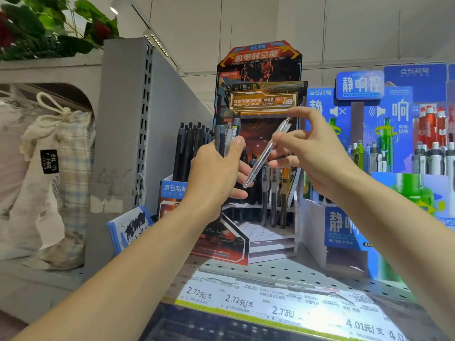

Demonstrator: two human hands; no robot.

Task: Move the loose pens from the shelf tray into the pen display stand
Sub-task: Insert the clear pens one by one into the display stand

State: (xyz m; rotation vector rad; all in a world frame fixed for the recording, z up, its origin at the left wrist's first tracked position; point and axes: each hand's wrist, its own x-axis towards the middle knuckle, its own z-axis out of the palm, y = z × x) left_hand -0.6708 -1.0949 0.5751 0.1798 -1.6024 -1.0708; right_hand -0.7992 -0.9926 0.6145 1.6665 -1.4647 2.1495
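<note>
Here, clear pen [267, 153] pinched between right hand [312, 153] fingers [283, 140].

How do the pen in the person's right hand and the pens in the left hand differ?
The clear pen is single, while the bundle of pens holds several. The clear pen slants; the bundle stands upright. The right hand pinches the clear pen with its fingertips; the left hand grips the bundle in a fist. Both are held before the display stand.

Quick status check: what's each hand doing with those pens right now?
Left hand grips a pen bundle. Right hand pinches one clear pen, tilted, above the stand. Nothing in the way.
</note>
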